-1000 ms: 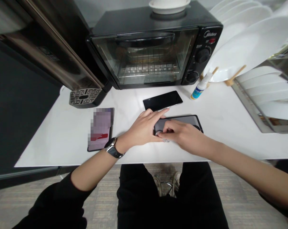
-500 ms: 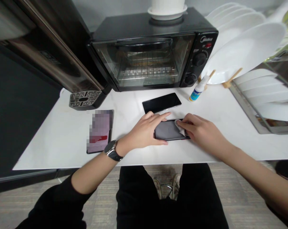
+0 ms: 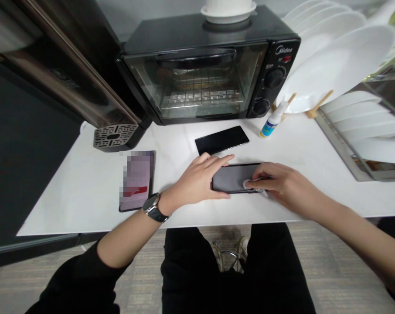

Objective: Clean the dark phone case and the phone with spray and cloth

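A phone [image 3: 232,178] with a grey, switched-off-looking screen lies flat on the white counter. My left hand [image 3: 202,179] grips its left end, thumb along the near edge and fingers along the far edge. Pinched in the fingers of my right hand [image 3: 279,183] is a small whitish wipe [image 3: 249,185], pressed against the right part of the screen near its lower edge. My right fingers cover the phone's right end. Just behind lies a second, black phone [image 3: 222,140]. To the left rests a phone with a lit pinkish screen [image 3: 138,174], partly pixelated.
A black toaster oven [image 3: 200,83] stands at the back, bearing a white pot on a saucer [image 3: 228,16]. Right of it are a small spray bottle [image 3: 271,124], white plates [image 3: 338,65] in a rack and a dish tray [image 3: 344,150]. A drink dispenser [image 3: 114,135] stands left.
My right hand has moved the wipe down the screen, toward the near edge and slightly right. My left hand and the phone have stayed in place.
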The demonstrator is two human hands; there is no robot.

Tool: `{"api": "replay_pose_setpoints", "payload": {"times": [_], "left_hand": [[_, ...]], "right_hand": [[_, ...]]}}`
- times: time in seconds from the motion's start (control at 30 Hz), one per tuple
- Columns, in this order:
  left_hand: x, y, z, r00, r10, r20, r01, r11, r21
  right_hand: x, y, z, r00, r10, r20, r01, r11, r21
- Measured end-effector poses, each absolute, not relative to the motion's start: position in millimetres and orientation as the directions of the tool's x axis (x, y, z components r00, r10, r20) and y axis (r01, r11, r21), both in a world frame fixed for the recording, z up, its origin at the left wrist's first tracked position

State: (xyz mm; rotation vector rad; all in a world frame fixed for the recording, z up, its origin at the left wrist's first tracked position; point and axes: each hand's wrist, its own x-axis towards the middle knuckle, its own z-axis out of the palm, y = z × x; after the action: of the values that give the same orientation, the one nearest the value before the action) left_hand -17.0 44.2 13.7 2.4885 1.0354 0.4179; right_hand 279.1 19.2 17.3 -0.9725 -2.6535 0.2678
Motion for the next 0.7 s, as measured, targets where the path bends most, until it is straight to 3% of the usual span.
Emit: {"api": "replay_pose_setpoints", "payload": {"times": [0.17,0.27,0.37,0.47,0.57,0.7], "left_hand": [[-14,43,16,0.688,0.715,0.122,0.588,-0.649,0.483],[-13,43,17,0.69,0.715,0.114,0.588,-0.646,0.488],[-13,43,17,0.691,0.714,0.109,0.591,-0.645,0.484],[-15,45,15,0.704,0.7,0.123,0.576,-0.663,0.478],[-18,46,13,0.691,0.716,0.104,0.602,-0.649,0.466],[-18,46,13,0.697,0.711,0.09,0.602,-0.649,0.465]], "right_hand": [[299,14,18,-0.628,0.725,0.284,0.762,0.647,0.032],[281,16,17,-0.607,0.749,0.264,0.788,0.611,0.076],[250,23,13,-0.639,0.723,0.262,0.739,0.672,-0.052],[217,30,5,-0.733,0.611,0.299,0.568,0.792,-0.223],[200,30,0,-0.784,0.534,0.317,0.459,0.842,-0.282],[219,21,8,-0.777,0.563,0.282,0.441,0.806,-0.396]]}}
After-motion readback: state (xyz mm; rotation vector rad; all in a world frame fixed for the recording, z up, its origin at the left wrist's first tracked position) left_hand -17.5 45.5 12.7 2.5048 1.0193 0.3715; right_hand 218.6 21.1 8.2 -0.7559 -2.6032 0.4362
